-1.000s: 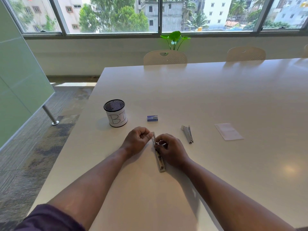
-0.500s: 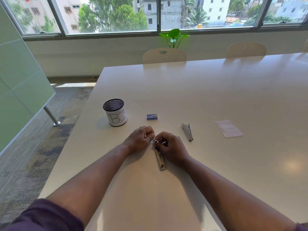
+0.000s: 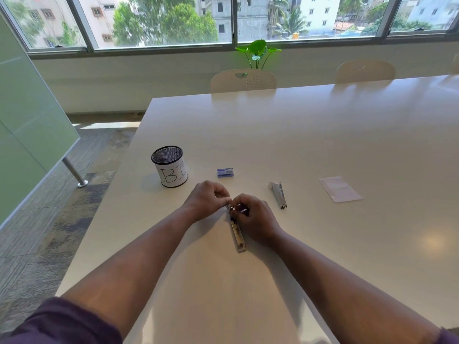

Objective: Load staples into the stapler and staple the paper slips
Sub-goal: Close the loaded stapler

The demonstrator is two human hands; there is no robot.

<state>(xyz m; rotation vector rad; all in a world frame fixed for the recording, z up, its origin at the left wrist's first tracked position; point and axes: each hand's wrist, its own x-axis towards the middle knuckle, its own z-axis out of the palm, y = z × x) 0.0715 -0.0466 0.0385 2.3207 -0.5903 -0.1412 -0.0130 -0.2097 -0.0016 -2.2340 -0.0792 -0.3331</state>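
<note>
Both hands meet at the far end of the stapler base (image 3: 239, 238) lying on the worktop (image 3: 323, 135): left hand (image 3: 207, 199) and right hand (image 3: 255, 217) each pinching there. Mesh cup (image 3: 169, 166) reads "BI"; paper slips (image 3: 340, 189) wait right.
</note>
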